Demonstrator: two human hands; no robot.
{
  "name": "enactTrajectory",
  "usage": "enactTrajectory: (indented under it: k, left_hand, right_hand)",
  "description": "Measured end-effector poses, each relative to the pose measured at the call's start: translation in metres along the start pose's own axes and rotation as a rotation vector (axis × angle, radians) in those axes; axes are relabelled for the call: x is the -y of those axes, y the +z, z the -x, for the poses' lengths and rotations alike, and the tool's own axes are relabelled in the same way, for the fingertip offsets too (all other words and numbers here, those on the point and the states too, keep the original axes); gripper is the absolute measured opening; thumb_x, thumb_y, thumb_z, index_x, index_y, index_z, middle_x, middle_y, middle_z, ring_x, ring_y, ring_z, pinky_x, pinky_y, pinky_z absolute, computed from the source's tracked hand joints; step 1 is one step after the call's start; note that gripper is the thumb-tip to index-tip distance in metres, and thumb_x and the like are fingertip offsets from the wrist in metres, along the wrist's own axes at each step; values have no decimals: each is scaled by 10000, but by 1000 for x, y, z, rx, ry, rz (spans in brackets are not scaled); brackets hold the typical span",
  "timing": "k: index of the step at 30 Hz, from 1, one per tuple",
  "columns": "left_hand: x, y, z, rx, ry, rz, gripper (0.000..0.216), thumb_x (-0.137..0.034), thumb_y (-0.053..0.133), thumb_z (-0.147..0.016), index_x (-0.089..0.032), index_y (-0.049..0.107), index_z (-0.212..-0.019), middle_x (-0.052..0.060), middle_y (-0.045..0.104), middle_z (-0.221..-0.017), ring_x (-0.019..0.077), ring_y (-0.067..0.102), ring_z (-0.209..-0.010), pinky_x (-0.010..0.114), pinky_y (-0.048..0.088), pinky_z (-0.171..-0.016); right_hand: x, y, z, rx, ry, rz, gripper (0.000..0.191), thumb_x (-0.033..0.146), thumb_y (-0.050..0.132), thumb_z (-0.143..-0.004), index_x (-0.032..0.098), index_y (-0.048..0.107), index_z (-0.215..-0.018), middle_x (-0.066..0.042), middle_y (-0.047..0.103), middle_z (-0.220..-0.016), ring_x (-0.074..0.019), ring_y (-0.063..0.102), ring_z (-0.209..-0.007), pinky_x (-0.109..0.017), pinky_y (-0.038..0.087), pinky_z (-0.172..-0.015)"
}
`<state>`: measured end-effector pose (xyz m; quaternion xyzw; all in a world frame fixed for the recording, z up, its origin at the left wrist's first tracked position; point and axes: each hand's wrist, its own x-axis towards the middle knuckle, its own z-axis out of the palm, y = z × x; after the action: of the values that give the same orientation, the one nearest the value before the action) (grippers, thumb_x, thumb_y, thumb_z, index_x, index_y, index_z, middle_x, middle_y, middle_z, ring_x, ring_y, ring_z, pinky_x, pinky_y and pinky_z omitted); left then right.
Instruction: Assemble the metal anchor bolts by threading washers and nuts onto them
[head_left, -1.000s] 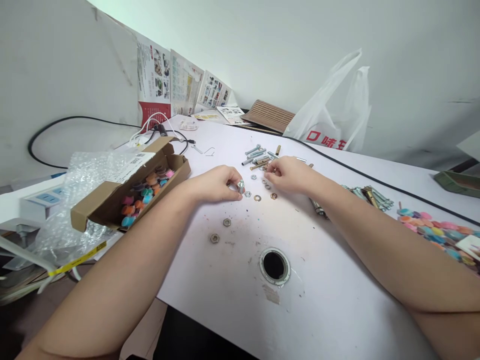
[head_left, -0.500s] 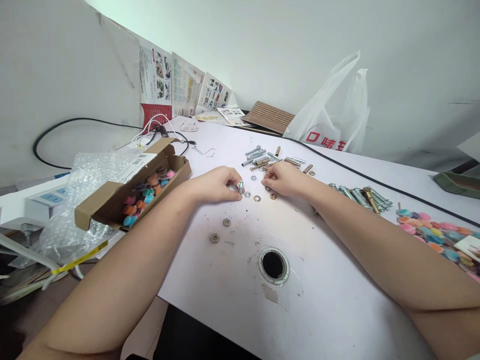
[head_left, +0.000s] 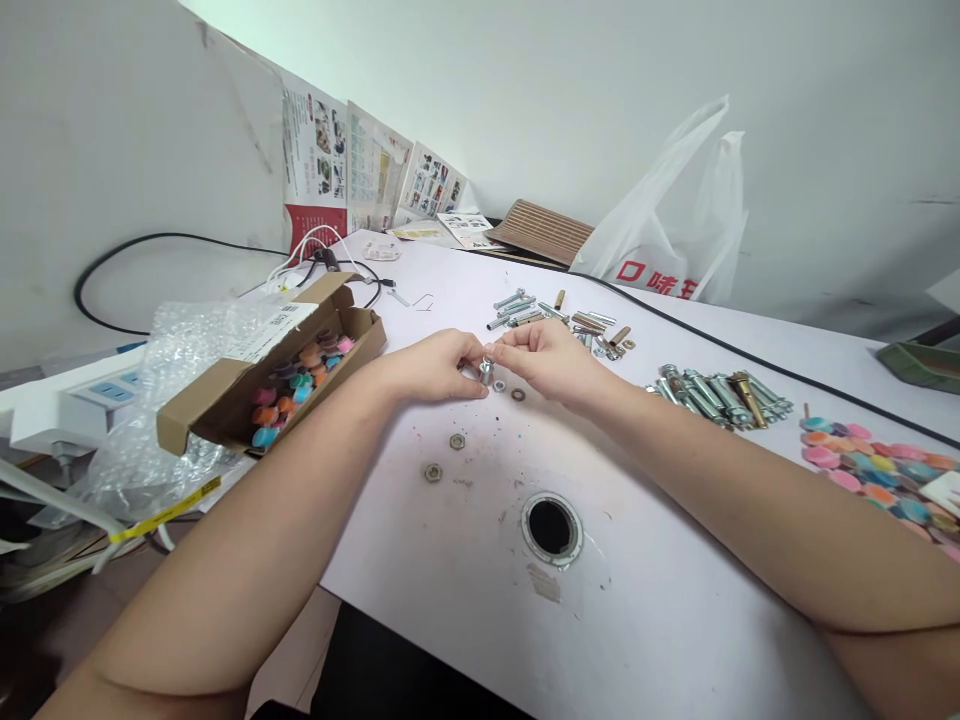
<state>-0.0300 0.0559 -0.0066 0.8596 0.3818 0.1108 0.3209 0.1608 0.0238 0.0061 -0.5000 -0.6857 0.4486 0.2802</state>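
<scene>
My left hand (head_left: 442,367) pinches a silver bolt (head_left: 486,374) upright between thumb and fingers, low over the table. At the bolt's top end, my right hand (head_left: 541,358) has thumb and fingertips pressed together. A small piece of metal shows at those fingertips, too small to tell as nut or washer. Just beside the bolt lie a silver nut (head_left: 499,386) and a flat washer (head_left: 518,395). Nearer to me are two more nuts, one (head_left: 457,441) farther off and one (head_left: 433,473) closer.
Behind my hands lies a loose pile of bolts and sleeves (head_left: 517,308). More anchor bolts (head_left: 716,395) lie to the right, beside colourful caps (head_left: 862,455). An open cardboard box (head_left: 196,400) of caps stands left. A round table hole (head_left: 551,528) is in front. A black cable (head_left: 705,340) crosses behind.
My right hand has moved left from the small metal parts on the table to the top of the bolt. The left hand still holds the bolt in nearly the same place.
</scene>
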Motion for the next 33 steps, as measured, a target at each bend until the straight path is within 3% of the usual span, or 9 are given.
enactTrajectory:
  k: [4, 8, 11, 13, 17, 22, 26, 30, 33]
  left_hand:
    - [0, 0, 1, 10, -16, 6, 274, -358, 655, -733, -174, 742, -917, 19, 649, -805, 128, 535, -687, 261, 391, -637]
    - [-2, 0, 2, 13, -43, 46, 284, -341, 660, -717, -176, 758, -926, 26, 676, -835, 122, 531, -660, 259, 403, -634]
    - [-2, 0, 2, 13, -47, 59, 287, -338, 662, -716, -168, 754, -928, 28, 678, -851, 123, 535, -681, 254, 407, -644]
    - [-1, 0, 1, 8, -32, 48, 288, -341, 663, -717, -163, 751, -925, 27, 673, -852, 128, 542, -711, 248, 401, -649]
    - [2, 1, 0, 12, -20, 30, 281, -336, 653, -724, -156, 743, -919, 21, 667, -858, 120, 541, -706, 241, 389, -629]
    - [2, 1, 1, 3, -48, 23, 277, -351, 655, -723, -154, 732, -901, 21, 662, -842, 108, 519, -652, 247, 381, -605]
    - [-2, 0, 2, 17, -47, 47, 255, -339, 653, -719, -147, 696, -880, 7, 626, -760, 116, 522, -650, 251, 376, -607]
    - [-5, 0, 4, -11, -68, 90, 226, -308, 653, -704, -144, 620, -855, -11, 578, -729, 108, 500, -643, 251, 383, -620]
    - [-4, 1, 4, -9, -58, 68, 241, -313, 653, -706, -141, 630, -872, -3, 601, -766, 116, 517, -675, 255, 400, -655]
  right_hand:
    - [-3, -8, -1, 21, -12, -1, 354, 506, 660, -830, 160, 668, -759, 60, 377, -490, -52, 267, -414, -224, 224, -401]
    - [-8, -21, -6, -91, -22, 166, 338, 462, 586, -877, 164, 644, -728, 26, 445, -522, -80, 338, -450, -252, 258, -442]
    - [-15, -22, -7, 30, -87, 369, 218, 372, 612, -843, 170, 689, -869, 7, 567, -596, -108, 454, -510, -266, 327, -498]
    - [-22, -17, -6, 118, -142, 507, 237, 341, 644, -809, 178, 691, -974, -6, 643, -682, -132, 533, -587, -273, 366, -542]
    - [-28, -11, -6, 108, -236, 672, 165, 324, 654, -814, 187, 709, -888, -30, 690, -762, -150, 575, -668, -286, 389, -601]
    - [-16, -25, -10, 40, -308, 460, 235, 392, 655, -845, 169, 722, -816, -43, 716, -807, -156, 617, -720, -288, 430, -646]
    - [-7, -22, -8, -17, -503, 286, 196, 320, 644, -866, 182, 750, -955, -37, 744, -893, -162, 646, -794, -295, 472, -715]
    - [-8, -12, -5, 14, -709, 396, 233, 164, 601, -860, 232, 756, -1021, -21, 758, -1017, -187, 663, -934, -371, 455, -924]
    - [-12, -10, -5, -20, -711, 412, 237, 162, 606, -856, 235, 761, -1019, -21, 764, -986, -195, 670, -910, -387, 460, -909]
